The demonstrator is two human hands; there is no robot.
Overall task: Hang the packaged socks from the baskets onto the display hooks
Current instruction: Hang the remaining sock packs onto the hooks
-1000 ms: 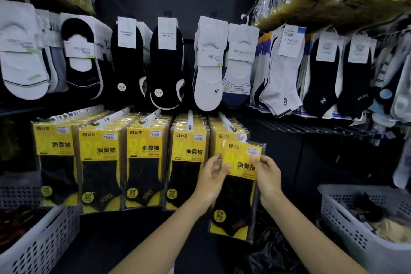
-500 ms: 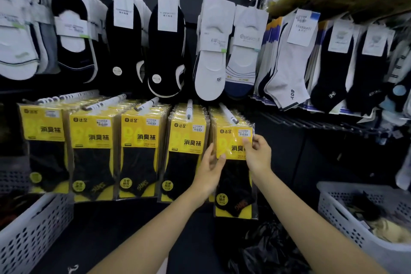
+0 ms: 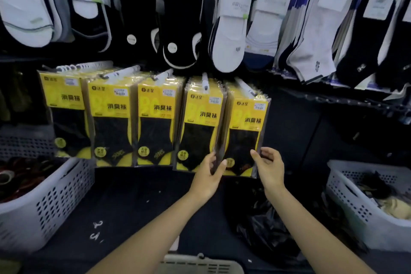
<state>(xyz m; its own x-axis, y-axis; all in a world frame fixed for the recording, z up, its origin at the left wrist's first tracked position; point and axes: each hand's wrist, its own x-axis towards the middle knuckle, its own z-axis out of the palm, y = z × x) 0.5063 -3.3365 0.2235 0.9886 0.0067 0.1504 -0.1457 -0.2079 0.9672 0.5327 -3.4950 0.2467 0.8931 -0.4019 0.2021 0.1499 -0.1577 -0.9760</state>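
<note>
1. At eight o'clock in the view, the white perforated left basket (image 3: 62,202) holds dark goods too blurred to identify.
2. From nine o'clock to centre, four full stacks of yellow sock packs (image 3: 111,118) hang side by side on white display hooks (image 3: 124,71).
3. At twelve o'clock, carded socks (image 3: 182,18) in black and white fill an upper row.
4. Just right of centre, the rightmost pack (image 3: 246,131) hangs on its hook (image 3: 245,88), fronting a fifth stack.
5. The left hand (image 3: 208,176) pinches that pack's lower left edge, thumb in front.
6. The right hand (image 3: 270,169) has its thumb touching the pack's lower right edge and its fingers loosely curled. I cannot tell whether it grips.
7. At four o'clock, the right basket (image 3: 347,202) holds a few pieces.
8. This pack appears hung and is likely being squared up. Both baskets hold goods, so more hanging probably remains.
</note>
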